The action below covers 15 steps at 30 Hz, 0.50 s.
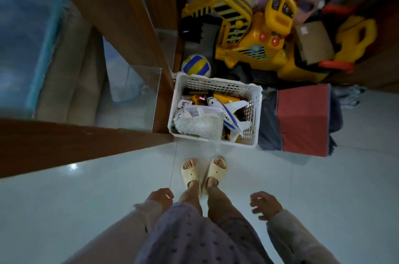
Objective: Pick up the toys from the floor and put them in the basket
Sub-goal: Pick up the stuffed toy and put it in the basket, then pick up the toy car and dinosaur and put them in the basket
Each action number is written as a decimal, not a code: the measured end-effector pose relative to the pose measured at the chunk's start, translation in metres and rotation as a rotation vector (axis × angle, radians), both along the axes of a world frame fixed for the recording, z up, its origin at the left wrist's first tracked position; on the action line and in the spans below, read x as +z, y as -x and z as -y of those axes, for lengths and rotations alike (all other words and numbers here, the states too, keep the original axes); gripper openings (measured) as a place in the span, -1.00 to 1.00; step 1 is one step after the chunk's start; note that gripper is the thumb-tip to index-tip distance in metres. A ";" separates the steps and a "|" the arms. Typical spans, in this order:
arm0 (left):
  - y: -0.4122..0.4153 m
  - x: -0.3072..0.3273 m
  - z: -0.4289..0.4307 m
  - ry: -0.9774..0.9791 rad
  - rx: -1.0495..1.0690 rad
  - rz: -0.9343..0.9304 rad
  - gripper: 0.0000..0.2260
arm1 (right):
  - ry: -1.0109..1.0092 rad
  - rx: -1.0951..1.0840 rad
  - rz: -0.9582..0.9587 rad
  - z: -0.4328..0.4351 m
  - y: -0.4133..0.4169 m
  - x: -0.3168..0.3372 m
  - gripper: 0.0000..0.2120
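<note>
On the shiny floor [86,199], right in front of two feet in slippers [204,174], sits the white basket [257,112]. It is full of toys: a fluffy white toy [198,124] lies at the near side, and a toy plane [228,115] lies slanted beside it, with yellow bits under them. The basket is tucked against a brown wood frame [121,26], likely so it stays out of the way. Behind it are a ball [196,65] and a big yellow digger [250,32], both well outside the basket; they look too big to fit. A red box [302,121] stands just beside the basket. The left hand [160,198] hangs low by the leg with fingers curled in loosely, holding nothing. The right hand [265,205] hangs on the other side, fingers spread a little and bent, also holding nothing. No small toys show on the bare floor near the feet, so the job looks almost done or done.
</note>
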<state>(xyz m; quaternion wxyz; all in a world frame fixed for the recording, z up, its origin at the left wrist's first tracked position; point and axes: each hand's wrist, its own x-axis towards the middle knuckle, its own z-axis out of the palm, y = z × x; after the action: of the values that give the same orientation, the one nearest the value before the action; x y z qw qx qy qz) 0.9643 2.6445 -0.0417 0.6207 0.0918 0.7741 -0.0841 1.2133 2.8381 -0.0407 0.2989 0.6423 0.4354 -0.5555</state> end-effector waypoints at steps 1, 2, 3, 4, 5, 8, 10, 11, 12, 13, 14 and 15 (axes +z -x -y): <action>0.000 0.007 0.005 0.004 0.004 0.006 -0.72 | -0.033 0.005 -0.018 0.003 0.001 0.008 -0.78; -0.001 0.015 0.009 0.004 0.011 0.012 -0.72 | -0.064 0.012 -0.035 0.005 0.003 0.015 -0.83; -0.001 0.021 0.012 -0.002 0.028 0.012 -0.72 | -0.093 0.019 -0.056 0.007 0.005 0.021 -0.88; 0.000 0.026 0.014 -0.014 0.061 0.004 -0.73 | -0.117 0.023 -0.080 0.007 0.006 0.024 -0.92; 0.001 0.031 0.015 -0.034 0.111 -0.009 -0.73 | -0.136 0.033 -0.096 0.008 0.007 0.027 -0.94; 0.009 0.041 0.014 -0.164 0.419 -0.048 -0.75 | -0.184 0.107 -0.103 0.005 0.009 0.027 -0.87; 0.014 0.054 0.011 -0.241 0.689 -0.032 -0.76 | -0.186 0.227 -0.074 0.000 0.011 0.025 -0.81; 0.015 0.060 0.011 -0.267 0.799 -0.041 -0.74 | -0.173 0.287 -0.061 -0.004 0.013 0.025 -0.83; 0.015 0.066 0.011 -0.294 0.892 -0.053 -0.71 | -0.157 0.352 -0.055 -0.009 0.014 0.023 -0.88; 0.015 0.072 0.013 -0.324 0.977 -0.059 -0.70 | -0.147 0.423 -0.051 -0.015 0.017 0.023 -0.91; 0.011 0.077 0.016 -0.352 1.077 -0.055 -0.70 | -0.137 0.489 -0.050 -0.022 0.021 0.022 -0.91; 0.007 0.082 0.020 -0.375 1.176 -0.054 -0.70 | -0.124 0.542 -0.048 -0.030 0.025 0.021 -0.88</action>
<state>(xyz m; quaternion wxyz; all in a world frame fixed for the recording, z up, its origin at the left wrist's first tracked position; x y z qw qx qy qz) 0.9572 2.6249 0.0402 0.5164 -0.2449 0.7123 0.4074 1.1879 2.8678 -0.0198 0.3864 0.5061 0.6313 -0.4428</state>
